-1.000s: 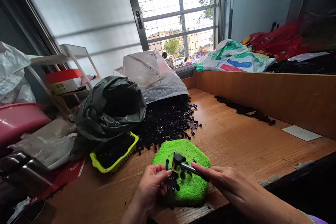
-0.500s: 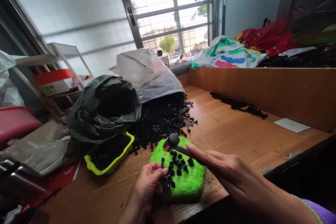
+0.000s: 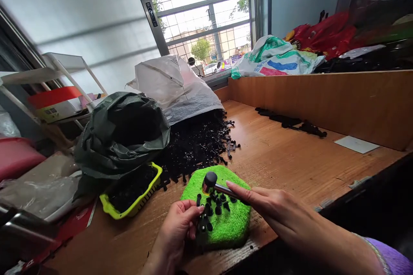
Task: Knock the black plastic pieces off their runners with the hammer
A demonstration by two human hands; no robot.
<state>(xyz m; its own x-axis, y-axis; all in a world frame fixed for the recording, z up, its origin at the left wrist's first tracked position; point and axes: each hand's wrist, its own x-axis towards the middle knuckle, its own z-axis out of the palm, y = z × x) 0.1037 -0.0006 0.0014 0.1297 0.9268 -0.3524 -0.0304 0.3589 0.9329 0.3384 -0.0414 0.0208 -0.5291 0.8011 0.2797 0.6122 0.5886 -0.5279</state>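
My right hand (image 3: pixel 274 202) is closed round the handle of a small hammer (image 3: pixel 210 179) with a black rounded head. The hammer head is over the far part of a fuzzy green pad (image 3: pixel 230 225). Several small black plastic parts (image 3: pixel 218 209) lie on the pad, just below the hammer. At the pad's left edge, my left hand (image 3: pixel 182 221) pinches a small black plastic part (image 3: pixel 198 200) between thumb and forefinger. Its lower end is partly hidden by my fingers and other dark pieces.
A yellow-green basket (image 3: pixel 158 176) with black contents stands left of the pad. Behind it is an open dark green sack (image 3: pixel 97 137). A heap of black parts (image 3: pixel 200 142) spills from a white sack (image 3: pixel 161 77). A wooden board (image 3: pixel 322 99) borders the table's right side.
The camera view has shifted slightly. The hammer head stands a little more upright over the pad. My left hand keeps its pinch at the pad's left edge.
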